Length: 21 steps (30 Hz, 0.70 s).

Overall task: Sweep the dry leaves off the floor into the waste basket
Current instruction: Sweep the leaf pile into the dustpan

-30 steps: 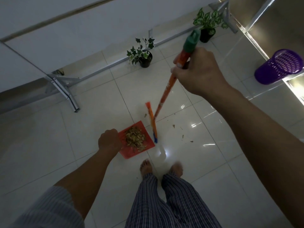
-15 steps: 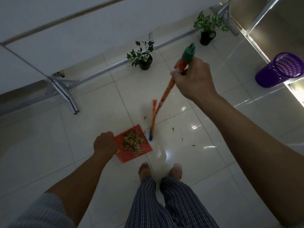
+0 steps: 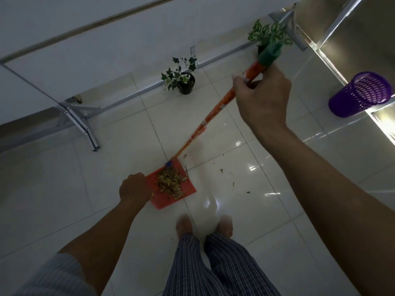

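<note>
Since half a second ago your broom (image 3: 215, 115) has swung left, so its blurred lower end with the blue tip now meets the far corner of the red dustpan (image 3: 183, 194) instead of standing on the tile to its right. Your right hand (image 3: 261, 99) has its fingers curled round the orange handle just below the green cap. Your left hand (image 3: 133, 188) is closed in a fist at the dustpan's near-left edge; the handle it grips is hidden under it. On the pan's middle lies a heap of dry leaves (image 3: 171, 183), small, crumpled, tan and brown. A few loose scraps (image 3: 233, 184) are scattered on the glossy white tiles to the pan's right. Well apart, at the far right, stands the purple mesh waste basket (image 3: 361, 94), upright with its mouth towards you.
</note>
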Available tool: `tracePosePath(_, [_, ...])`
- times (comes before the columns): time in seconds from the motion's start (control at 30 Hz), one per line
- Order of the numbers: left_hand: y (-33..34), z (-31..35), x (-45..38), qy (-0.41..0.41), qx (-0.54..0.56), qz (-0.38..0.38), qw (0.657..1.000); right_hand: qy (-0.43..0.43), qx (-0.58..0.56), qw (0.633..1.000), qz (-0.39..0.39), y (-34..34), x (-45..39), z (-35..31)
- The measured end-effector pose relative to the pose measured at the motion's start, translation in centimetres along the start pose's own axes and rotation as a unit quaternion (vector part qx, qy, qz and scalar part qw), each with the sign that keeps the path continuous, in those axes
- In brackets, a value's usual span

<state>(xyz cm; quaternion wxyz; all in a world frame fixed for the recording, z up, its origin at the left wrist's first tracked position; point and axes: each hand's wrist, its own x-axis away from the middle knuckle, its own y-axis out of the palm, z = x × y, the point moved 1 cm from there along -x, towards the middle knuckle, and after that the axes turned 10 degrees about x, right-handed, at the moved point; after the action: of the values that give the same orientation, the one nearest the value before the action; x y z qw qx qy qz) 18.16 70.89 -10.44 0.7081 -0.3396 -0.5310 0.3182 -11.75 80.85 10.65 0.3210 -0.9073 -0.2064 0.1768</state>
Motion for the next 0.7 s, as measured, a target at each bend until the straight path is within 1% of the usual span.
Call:
tracePosePath(0.07, [0.4, -0.2, 0.2, -0.005, 0.004, -0.008, 1.000, 0.019, -0.009, 1.000, 0.010, 0.4, 0.7, 1.1])
tracePosePath(0.13, [0.9, -0.4, 0.4, -0.009, 0.011, -0.009, 1.000, 0.030, -0.014, 0.999, 0.002, 1.1, 1.4, 2.2])
tracePosePath(0.33, [1.5, 0.0, 1.3, -0.016, 0.016, -0.025, 0.999, -0.023, 0.052, 0.994, -0.092, 2.8, 4.5, 5.4])
tracePosePath(0.4, [1.4, 0.3, 1.5, -0.014, 0.009, -0.033, 0.999, -0.038, 0.074, 0.991, -0.105, 2.7, 5.7, 6.1])
tracePosePath(0.53, [0.9, 1.1, 1.7, 0.005, -0.012, -0.051, 0.999, -0.050, 0.124, 0.988, -0.073, 0.6, 7.6, 7.1])
tracePosePath(0.6, [0.6, 1.7, 1.6, 0.030, -0.032, -0.054, 0.998, -0.051, 0.147, 0.986, -0.061, -0.7, 8.5, 7.5])
tracePosePath(0.7, [0.3, 2.8, 1.5, 0.068, -0.052, -0.062, 0.994, -0.026, 0.179, 0.983, -0.029, -2.1, 9.9, 7.7])
